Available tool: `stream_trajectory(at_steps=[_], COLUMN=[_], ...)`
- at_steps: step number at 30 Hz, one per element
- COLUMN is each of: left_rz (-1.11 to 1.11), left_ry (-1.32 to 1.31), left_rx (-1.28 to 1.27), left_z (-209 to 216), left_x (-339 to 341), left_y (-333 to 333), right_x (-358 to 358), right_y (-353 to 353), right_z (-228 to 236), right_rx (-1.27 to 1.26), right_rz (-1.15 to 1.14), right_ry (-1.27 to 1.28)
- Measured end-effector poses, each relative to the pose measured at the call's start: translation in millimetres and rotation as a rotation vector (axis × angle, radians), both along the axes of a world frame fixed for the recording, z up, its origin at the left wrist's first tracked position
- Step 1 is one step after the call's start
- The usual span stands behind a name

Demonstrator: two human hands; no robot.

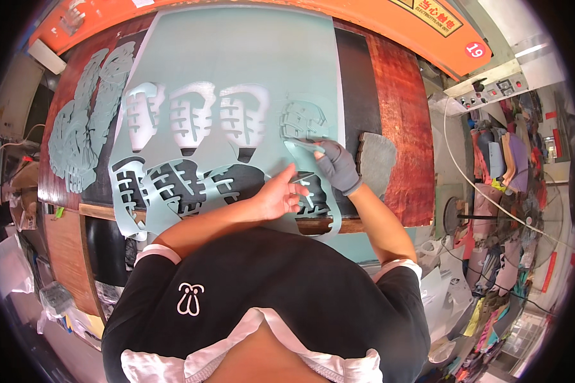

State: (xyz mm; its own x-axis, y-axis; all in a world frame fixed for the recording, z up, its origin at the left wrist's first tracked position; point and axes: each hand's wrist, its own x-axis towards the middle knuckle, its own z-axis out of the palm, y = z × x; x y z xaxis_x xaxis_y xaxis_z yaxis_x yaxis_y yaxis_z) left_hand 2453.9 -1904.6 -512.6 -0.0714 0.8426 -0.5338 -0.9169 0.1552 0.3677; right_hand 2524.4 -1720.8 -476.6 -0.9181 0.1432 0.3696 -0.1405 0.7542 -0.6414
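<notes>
A pale green sheet [236, 45] with rows of cut-out, sole-like shapes lies over the table in front of me. My right hand [337, 167], in a grey fingerless glove, pinches the lifted edge of a pale green cut piece [305, 146] at the right end of the rows. Beyond it, a slotted outline [303, 119] shows in the sheet. My bare left hand [280, 195] hovers over the near cut-outs, fingers apart and holding nothing. Whether it touches the sheet cannot be made out.
Slotted grey-green cut pieces [83, 137] are heaped at the left. A grey block or pad [375, 165] sits right of my gloved hand on the reddish board [406, 127]. An orange machine beam [255, 14] spans the far side. Stacked coloured pieces [508, 159] stand at the far right.
</notes>
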Motion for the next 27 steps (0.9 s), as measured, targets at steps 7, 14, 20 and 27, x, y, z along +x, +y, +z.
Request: stream_trajectory(at_steps=[7, 14, 20, 27], left_rz=[0.025, -0.079, -0.537, -0.321], left_ry=[-0.234, -0.139, 1.186, 2.256], left_rx=[0.473, 0.460, 0.659, 0.016], left_z=[-10.3, 15.2, 81.6, 41.1], left_x=[-9.8, -13.2, -44.2, -94.2], left_y=[9.3, 6.4, -39.4, 12.8], right_x=[1.4, -14.5, -68.5, -128.6], right_y=[1.8, 12.5, 47.2, 121.7], right_z=[13.0, 24.9, 55.2, 83.9], right_rx=[0.068, -0.061, -0.477, -0.626], right_rz=[0.102, 0.173, -0.275, -0.468], right_ry=[-0.038, -0.033, 0.075, 0.177])
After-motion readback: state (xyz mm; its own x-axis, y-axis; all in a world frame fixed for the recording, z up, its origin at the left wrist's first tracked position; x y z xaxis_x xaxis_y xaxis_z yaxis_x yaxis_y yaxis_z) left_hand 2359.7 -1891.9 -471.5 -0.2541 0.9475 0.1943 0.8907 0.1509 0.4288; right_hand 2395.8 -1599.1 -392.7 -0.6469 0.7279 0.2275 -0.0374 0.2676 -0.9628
